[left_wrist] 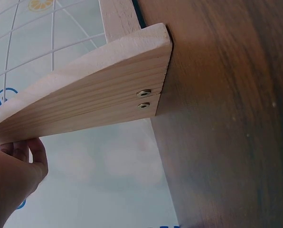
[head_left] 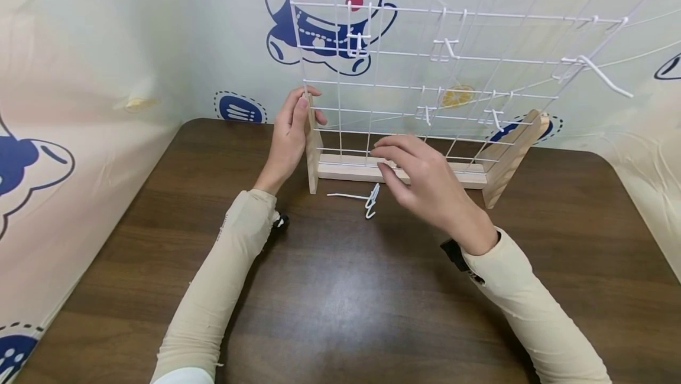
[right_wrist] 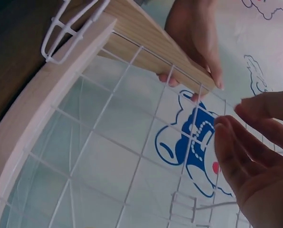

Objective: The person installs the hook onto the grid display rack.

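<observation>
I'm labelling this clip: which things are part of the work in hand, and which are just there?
In use: left hand gripping the wooden side post; white wire grid; right hand above the loose white hook.
Just there: brown table; cartoon backdrop.

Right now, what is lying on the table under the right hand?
A loose white wire hook lies on the wooden table, just below the right hand and in front of the rack's wooden base. Whatever lies directly beneath the palm is covered.
</observation>
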Demonstrator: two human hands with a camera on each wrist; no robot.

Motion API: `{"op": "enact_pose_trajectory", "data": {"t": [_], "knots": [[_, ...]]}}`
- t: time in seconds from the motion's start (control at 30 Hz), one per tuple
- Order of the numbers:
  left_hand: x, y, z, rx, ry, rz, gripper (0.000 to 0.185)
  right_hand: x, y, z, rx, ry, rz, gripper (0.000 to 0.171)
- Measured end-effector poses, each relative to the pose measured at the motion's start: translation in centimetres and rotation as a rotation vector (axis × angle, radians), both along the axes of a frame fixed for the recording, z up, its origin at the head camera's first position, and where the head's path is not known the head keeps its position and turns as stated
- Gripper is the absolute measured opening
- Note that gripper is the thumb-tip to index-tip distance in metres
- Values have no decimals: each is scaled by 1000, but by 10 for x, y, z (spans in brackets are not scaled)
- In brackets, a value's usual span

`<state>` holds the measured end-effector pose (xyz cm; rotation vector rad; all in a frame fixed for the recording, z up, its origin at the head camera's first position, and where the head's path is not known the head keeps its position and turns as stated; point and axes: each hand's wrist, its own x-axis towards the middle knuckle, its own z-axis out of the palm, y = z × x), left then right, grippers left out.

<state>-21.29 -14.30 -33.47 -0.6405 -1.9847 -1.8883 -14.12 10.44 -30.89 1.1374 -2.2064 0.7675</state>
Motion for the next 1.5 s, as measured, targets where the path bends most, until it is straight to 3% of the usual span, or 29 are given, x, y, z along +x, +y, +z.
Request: {"op": "enact_pose_trajectory", "data": {"t": [0.3, 0.77, 1.03, 1.5], "knots": [[0, 0, -1, 8, -11, 4, 34, -5, -9, -19, 180, -104, 14, 19], [-1, 0, -2, 2, -9, 4, 34, -12, -16, -46, 355, -268, -4, 15], [-1, 0, -1, 1, -9, -1, 35, -13, -17, -53, 444, -361, -6, 16], [-2, 1, -1, -5, -4, 6, 36, -14, -15, -60, 475, -344, -7, 6]]}}
